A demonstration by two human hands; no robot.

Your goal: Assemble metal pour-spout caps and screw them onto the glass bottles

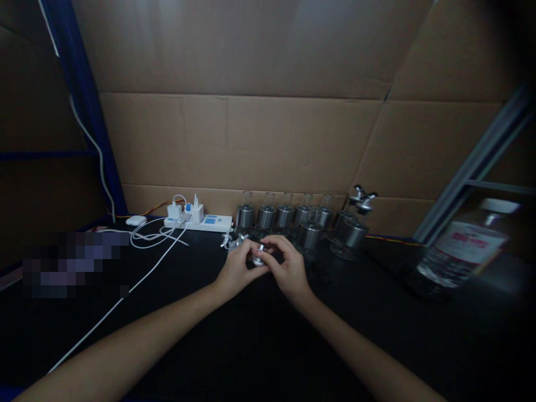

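My left hand (238, 262) and my right hand (288, 265) meet above the black tabletop, both closed with fingertips on a small silver bottle top (259, 257). Its lower rim shows between the fingers; the rest is partly covered. Just behind my left hand lie more silver bottle tops (226, 240), one of them half hidden by the fingers. Beyond my hands stand several clear glass bottles with brushed metal sleeves (285, 215), necks bare. One such bottle (310, 234) stands nearer, close to my right hand. Two at the right (352, 233) carry silver-and-black tops.
A white power strip (215, 223) with plugged-in chargers (196, 213) sits at the back left. A white cable (154, 267) runs across the left side. A large clear plastic bottle with a label (460, 245) stands at the right. Cardboard (251, 139) walls the back.
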